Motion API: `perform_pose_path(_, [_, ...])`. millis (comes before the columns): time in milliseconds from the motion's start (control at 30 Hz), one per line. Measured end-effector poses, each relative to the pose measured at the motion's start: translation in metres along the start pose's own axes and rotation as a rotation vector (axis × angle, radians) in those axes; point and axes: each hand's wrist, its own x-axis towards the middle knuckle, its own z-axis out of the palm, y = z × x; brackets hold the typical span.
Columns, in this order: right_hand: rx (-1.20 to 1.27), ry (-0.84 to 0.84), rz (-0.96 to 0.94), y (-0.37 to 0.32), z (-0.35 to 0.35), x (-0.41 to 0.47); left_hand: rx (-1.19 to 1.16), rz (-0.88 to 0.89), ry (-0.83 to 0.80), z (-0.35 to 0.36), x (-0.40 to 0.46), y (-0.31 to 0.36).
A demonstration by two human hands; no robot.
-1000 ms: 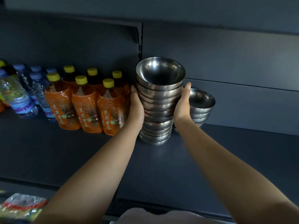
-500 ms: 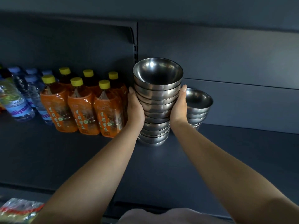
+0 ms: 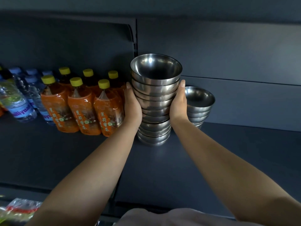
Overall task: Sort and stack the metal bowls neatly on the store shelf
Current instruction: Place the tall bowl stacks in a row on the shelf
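A tall stack of metal bowls [image 3: 155, 88] stands on the dark shelf [image 3: 162, 168], leaning a little, its lower few bowls offset from the upper ones. My left hand [image 3: 132, 106] cups the stack's left side and my right hand [image 3: 178, 105] cups its right side, thumbs pointing up. The fingers behind the stack are hidden. A shorter stack of metal bowls [image 3: 199, 103] stands just behind and to the right, close to my right hand.
Orange tea bottles with yellow caps [image 3: 82, 105] stand directly left of my left hand. Water bottles [image 3: 19, 101] are further left. The shelf's back panel [image 3: 236, 62] rises right behind the bowls. A plastic packet [image 3: 17, 209] lies on the level below.
Both hands have stayed on the sides of the tall stack, which still rests on the shelf. Only the view has shifted slightly.
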Motion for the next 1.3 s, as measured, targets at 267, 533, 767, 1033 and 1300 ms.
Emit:
perform_pose_path(267, [-0.097, -0.021, -0.017, -0.022, 0.003, 0.000, -0.016, -0.066, -0.006, 0.004, 0.005, 0.003])
perform_pose_path(533, [-0.152, -0.052, 0.018, -0.024, 0.002, 0.000, 0.032, -0.130, 0.005, 0.001, 0.001, 0.002])
perform_pose_path(767, [-0.102, -0.013, 0.016, -0.008, -0.001, -0.003, 0.012, -0.065, -0.004, -0.002, -0.002, 0.000])
perform_pose_path(1033, [-0.065, -0.018, 0.022, -0.010, -0.001, -0.006, 0.031, -0.085, -0.016, -0.002, 0.001, 0.001])
perform_pose_path(1300, [-0.154, -0.038, 0.048, -0.026, 0.002, -0.004, 0.021, -0.175, 0.003, 0.000, -0.005, 0.008])
